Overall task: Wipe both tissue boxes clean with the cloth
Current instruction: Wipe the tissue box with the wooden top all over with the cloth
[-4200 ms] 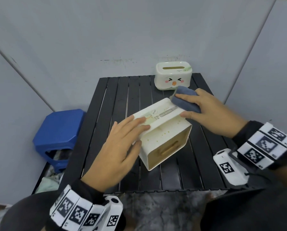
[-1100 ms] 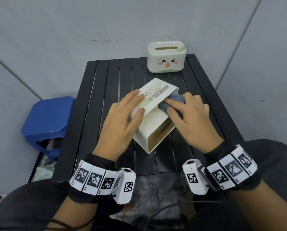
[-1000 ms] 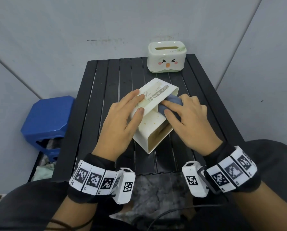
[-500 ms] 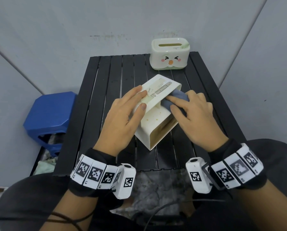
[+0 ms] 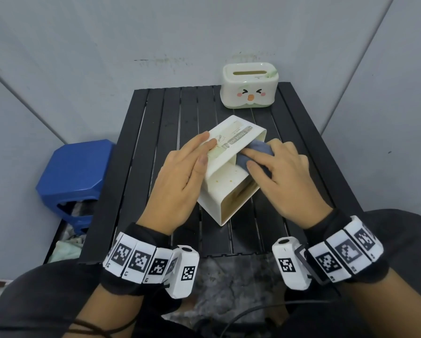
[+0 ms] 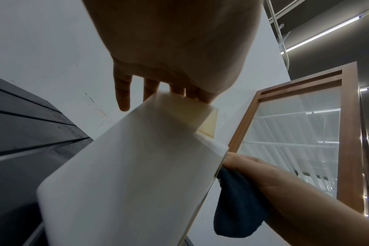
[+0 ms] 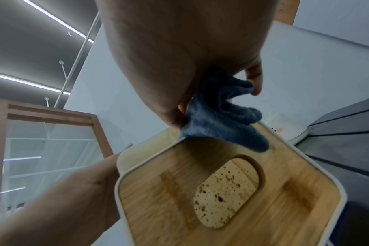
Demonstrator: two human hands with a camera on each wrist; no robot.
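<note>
- Now my left hand point(image 5: 180, 181) lies flat, fingers straight, steadying the tipped tissue box point(image 5: 225, 181) mid-table.
- Right hand point(image 5: 281, 178) grips the cloth point(image 5: 256, 152); better press firmly, short strokes.

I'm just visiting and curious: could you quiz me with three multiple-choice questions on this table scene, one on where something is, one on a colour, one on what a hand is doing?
1. Where does the duck-face tissue box stand?
A. far edge of the table
B. on the stool
C. under the left hand

2. What colour is the cloth?
A. red
B. blue-grey
C. yellow

3. What is the right hand doing?
A. resting empty
B. lifting the stool
C. pressing the cloth on the tipped box

Answers:
1 A: the duck-face tissue box stands upright at the far edge of the table.
2 B: the cloth is blue-grey.
3 C: the right hand holds it against the tipped box.
</note>
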